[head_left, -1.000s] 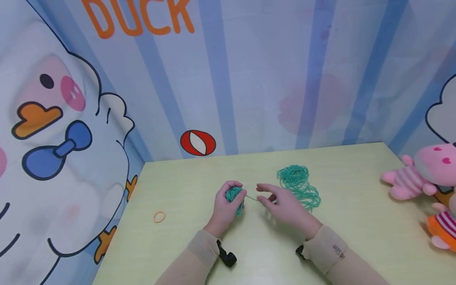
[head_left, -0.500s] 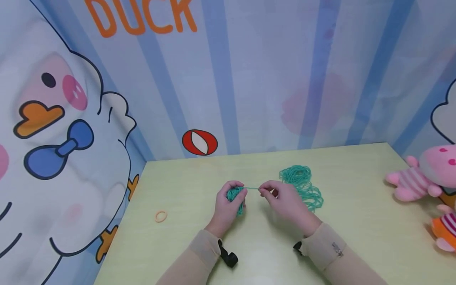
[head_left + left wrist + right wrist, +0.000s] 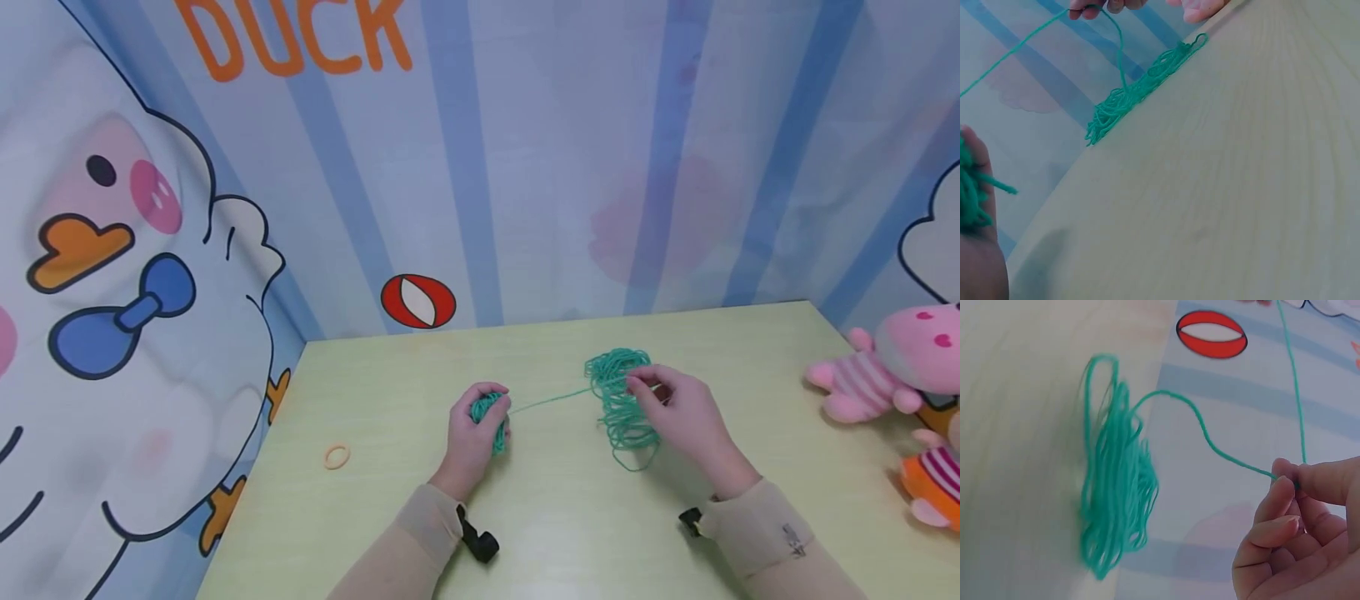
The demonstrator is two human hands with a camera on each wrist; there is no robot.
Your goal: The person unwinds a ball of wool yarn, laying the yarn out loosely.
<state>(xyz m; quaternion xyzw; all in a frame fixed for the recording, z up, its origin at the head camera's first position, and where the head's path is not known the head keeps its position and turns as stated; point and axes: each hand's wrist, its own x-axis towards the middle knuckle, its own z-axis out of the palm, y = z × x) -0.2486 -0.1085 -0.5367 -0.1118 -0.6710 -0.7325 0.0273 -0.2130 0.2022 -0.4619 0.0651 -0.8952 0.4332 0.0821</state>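
My left hand (image 3: 471, 433) grips a small wound bundle of green yarn (image 3: 486, 408) above the table; in the left wrist view a short yarn end sticks out of that bundle (image 3: 969, 194). From it a strand (image 3: 551, 401) stretches across to my right hand (image 3: 686, 412), whose thumb and forefinger pinch it. In the right wrist view the strand runs on from the pinching fingertips (image 3: 1282, 484) in a slack curve down to the loose yarn pile (image 3: 1116, 481). That pile lies in loops on the table, just left of my right hand in the head view.
A peach-coloured ring (image 3: 337, 456) lies on the pale wooden table (image 3: 390, 383) at the left. Pink striped plush toy (image 3: 862, 383) and an orange one (image 3: 930, 479) sit at the right edge. A printed cloth backdrop (image 3: 540, 167) stands behind the table.
My right hand first closed its fingertips on the strand near the bundle, then moved right, drawing a longer stretch between the hands. The loose pile's lower loops shifted. My left hand stayed nearly still.
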